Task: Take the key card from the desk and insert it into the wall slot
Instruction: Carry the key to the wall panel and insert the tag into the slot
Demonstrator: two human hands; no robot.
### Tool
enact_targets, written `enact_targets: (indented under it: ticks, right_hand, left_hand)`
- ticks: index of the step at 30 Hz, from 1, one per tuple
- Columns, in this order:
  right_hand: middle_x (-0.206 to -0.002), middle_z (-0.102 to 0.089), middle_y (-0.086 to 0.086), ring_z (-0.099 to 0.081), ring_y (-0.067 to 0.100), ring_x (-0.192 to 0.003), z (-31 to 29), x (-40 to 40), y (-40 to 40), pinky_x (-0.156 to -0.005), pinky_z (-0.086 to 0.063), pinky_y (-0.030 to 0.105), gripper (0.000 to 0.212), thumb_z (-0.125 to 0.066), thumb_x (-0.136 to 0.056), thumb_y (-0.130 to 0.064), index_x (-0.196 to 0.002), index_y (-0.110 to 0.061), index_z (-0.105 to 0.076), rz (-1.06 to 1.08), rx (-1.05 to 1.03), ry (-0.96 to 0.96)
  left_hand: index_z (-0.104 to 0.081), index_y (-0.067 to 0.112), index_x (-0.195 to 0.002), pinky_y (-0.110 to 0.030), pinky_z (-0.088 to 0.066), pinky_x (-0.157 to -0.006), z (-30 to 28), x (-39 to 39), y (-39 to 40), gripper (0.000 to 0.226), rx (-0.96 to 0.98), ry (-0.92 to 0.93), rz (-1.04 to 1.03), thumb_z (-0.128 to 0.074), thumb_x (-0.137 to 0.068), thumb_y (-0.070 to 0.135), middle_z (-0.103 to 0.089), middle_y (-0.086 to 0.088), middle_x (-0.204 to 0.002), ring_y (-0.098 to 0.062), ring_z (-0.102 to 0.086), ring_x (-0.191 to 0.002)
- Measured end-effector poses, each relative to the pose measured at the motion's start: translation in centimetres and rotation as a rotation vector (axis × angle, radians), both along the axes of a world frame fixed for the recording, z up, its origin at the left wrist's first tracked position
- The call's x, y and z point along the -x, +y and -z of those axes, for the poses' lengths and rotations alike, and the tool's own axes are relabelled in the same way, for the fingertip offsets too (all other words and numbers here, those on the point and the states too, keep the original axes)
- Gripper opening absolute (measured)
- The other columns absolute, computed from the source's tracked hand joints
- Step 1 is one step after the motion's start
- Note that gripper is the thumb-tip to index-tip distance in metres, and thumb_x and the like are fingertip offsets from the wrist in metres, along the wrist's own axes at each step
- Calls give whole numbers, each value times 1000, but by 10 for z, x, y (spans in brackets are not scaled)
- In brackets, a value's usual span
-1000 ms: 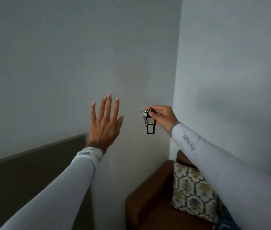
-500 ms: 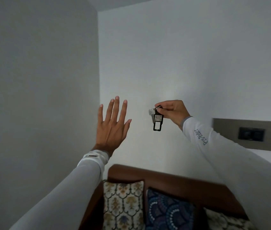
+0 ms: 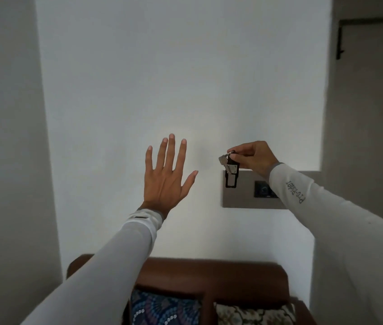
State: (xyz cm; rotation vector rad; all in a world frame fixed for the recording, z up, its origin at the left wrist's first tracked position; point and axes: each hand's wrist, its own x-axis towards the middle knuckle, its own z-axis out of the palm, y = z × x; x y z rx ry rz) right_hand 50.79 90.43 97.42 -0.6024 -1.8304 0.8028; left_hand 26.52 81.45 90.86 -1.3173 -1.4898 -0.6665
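My right hand (image 3: pixel 252 158) pinches the top of a black key card tag (image 3: pixel 231 177) with a silver key (image 3: pixel 223 160) on its ring; the tag hangs down in front of the left end of a grey wall panel (image 3: pixel 244 198). A dark socket or slot plate (image 3: pixel 263 189) sits on that panel, just right of the tag and partly hidden by my right sleeve. My left hand (image 3: pixel 168 174) is raised flat, fingers spread, holding nothing, well left of the tag and apart from the wall.
A brown sofa back (image 3: pixel 209 275) runs below with patterned cushions (image 3: pixel 164 310). White wall fills the middle; side walls stand at left and right. A dark door frame (image 3: pixel 373 43) shows at the upper right.
The view has swung right, so the grey panel now sits directly behind the hanging tag. My hands keep the same pose; the right still holds the tag.
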Motion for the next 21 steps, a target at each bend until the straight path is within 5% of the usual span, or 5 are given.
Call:
enact_targets:
  ticks: [8,18,21]
  right_hand:
    - [-105,-69,25,-68,29,-92,13,-70,92,-72,-62,23,23,-62,-88,4,-110,9,-67,98,43,0]
    - [-104,-72,22,-68,19,-86,15,-106,251,-76,-58,19,19,-62,-89,2,-105,2,-71,248,-18,-57]
    - [-100,-74,17,-68,12,-82,19,-114,288,-66,-51,10,19,-64,-87,-1,-104,-2,-73,271,-39,-85]
  left_hand:
    - [-19,14,-167,-66,-28,-126,9,-68,129,79,4,0,128,-29,-107,64,-25,-22,-174,-37,-28,-160]
    - [-19,14,-168,-65,-27,-127,9,-104,302,79,4,-38,184,-29,-107,63,-22,-21,-175,-36,-28,-160]
    - [-19,13,-168,-65,-26,-128,14,-114,339,79,27,-42,196,-30,-107,62,-21,-21,-175,-37,-27,-160]
